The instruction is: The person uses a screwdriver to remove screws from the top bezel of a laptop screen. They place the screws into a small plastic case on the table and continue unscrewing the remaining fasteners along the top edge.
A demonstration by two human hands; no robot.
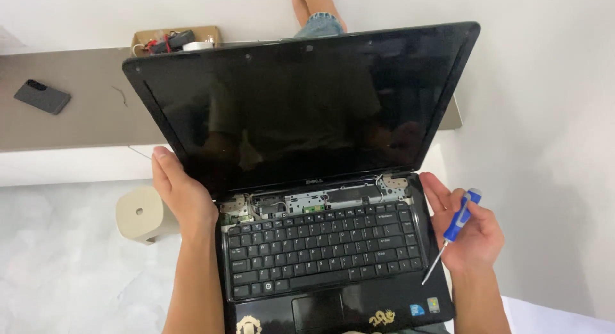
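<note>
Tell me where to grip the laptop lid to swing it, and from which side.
Probably the laptop lid's left edge near the hinge, from the left, where the left hand already rests. Hinge cover is off there, wires exposed. Right hand holds the screwdriver.

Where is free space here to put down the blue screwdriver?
The grey shelf is bare between the dark phone and the laptop lid. The pale floor right of the right hand is free. Around the open hinge strip it is crowded.

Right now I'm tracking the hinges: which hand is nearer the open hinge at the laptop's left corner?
Left. The left hand rests against the laptop's edge beside that hinge; the right hand, holding the screwdriver, is across the keyboard.
</note>
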